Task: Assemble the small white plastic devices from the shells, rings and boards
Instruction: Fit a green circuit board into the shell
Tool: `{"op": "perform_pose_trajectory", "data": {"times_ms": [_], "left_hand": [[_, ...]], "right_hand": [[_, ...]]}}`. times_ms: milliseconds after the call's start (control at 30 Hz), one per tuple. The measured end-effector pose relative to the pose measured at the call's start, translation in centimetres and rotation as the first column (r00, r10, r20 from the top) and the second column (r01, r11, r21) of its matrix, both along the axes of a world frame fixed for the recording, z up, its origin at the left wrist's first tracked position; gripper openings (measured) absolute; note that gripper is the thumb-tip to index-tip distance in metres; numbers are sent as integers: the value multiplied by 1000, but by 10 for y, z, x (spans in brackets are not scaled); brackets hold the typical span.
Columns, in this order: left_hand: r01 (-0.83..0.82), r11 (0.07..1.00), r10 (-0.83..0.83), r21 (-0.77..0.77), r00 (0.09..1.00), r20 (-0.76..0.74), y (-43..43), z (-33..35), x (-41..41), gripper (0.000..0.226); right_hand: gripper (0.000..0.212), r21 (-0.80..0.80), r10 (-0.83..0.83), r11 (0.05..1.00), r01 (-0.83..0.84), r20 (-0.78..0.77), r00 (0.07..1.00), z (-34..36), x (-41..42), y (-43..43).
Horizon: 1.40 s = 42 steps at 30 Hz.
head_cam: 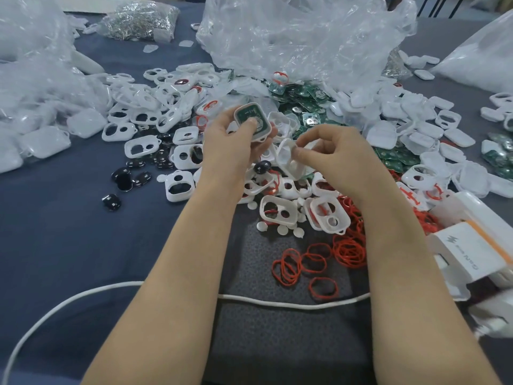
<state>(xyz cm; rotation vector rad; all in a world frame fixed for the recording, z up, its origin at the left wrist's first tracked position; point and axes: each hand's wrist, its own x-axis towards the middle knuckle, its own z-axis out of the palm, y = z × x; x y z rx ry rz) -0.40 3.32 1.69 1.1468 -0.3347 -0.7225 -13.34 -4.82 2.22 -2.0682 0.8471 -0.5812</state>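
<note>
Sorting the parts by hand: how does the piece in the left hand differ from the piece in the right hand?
The shell in the left hand holds a green board; the cover in the right hand is empty. The shell is opaque white, the cover more translucent. The shell faces the camera; the cover is tilted sideways. Both are small rounded plastic pieces.

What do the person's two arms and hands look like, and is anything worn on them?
Both forearms are bare up to the frame's lower edge; no sleeves show. The left hand and the right hand wear no gloves, and no ring, watch or wristband is visible. The fingernails look short and unpainted.
</note>
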Motion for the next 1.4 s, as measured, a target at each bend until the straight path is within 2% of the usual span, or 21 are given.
{"op": "perform_pose_trajectory", "data": {"times_ms": [133, 300, 400, 467, 533, 600, 767, 867, 967, 1067, 1133, 1200, 1300, 1400], "left_hand": [[11, 1000, -11, 0, 1000, -21, 0, 0, 0, 19], [50, 999, -50, -4, 996, -75, -1, 0, -1, 13], [59, 998, -59, -5, 993, -99, -2, 0, -1, 14], [58, 998, -59, -9, 994, -97, -1, -1, 0, 13], [41, 999, -44, -28, 994, -96, 0, -2, 1, 14], [7, 999, -9, -33, 997, -81, 1, -1, 3, 17], [-31, 1000, 31, 2, 999, 29, 3, 1, 2, 21], [-29, 999, 27, 27, 997, 74, 2, 0, 0, 22], [-44, 999, 43, 12, 998, 37, 2, 0, 2, 21], [-69, 996, 64, -55, 994, -85, 2, 0, 5, 19], [-100, 991, 86, -92, 985, -147, 3, 1, 8, 30], [-126, 985, 104, -116, 978, -181, 3, 1, 9, 35], [-137, 984, 113, -116, 975, -191, 2, 2, 8, 35], [-129, 986, 108, -107, 978, -180, 2, 0, 6, 36]], "right_hand": [[4, 59, -67, 996, 62, 91, 994, 0, 2, 1], [21, 368, -187, 929, 44, 362, 913, 1, 8, 0], [11, 425, -253, 903, 57, 420, 871, -1, 8, -4], [5, 322, -248, 937, 135, 343, 906, -5, 7, -6], [15, 175, -227, 965, 193, 204, 952, -9, 6, -7], [22, 96, -212, 975, 202, 110, 971, -10, 6, -6], [35, 216, -138, 972, 96, 185, 973, -8, 6, -6], [38, 168, -175, 974, 151, 136, 975, -10, 5, -9], [36, 72, -262, 964, 256, 88, 961, -15, 3, -15], [38, -49, -325, 945, 324, -25, 945, -18, 1, -20], [37, -179, -365, 923, 341, -124, 923, -20, 0, -22], [37, -258, -413, 893, 368, -149, 898, -22, 1, -24], [42, -317, -466, 865, 390, -214, 859, -26, 0, -33], [49, -318, -540, 836, 447, -336, 772, -30, -4, -43]]}}
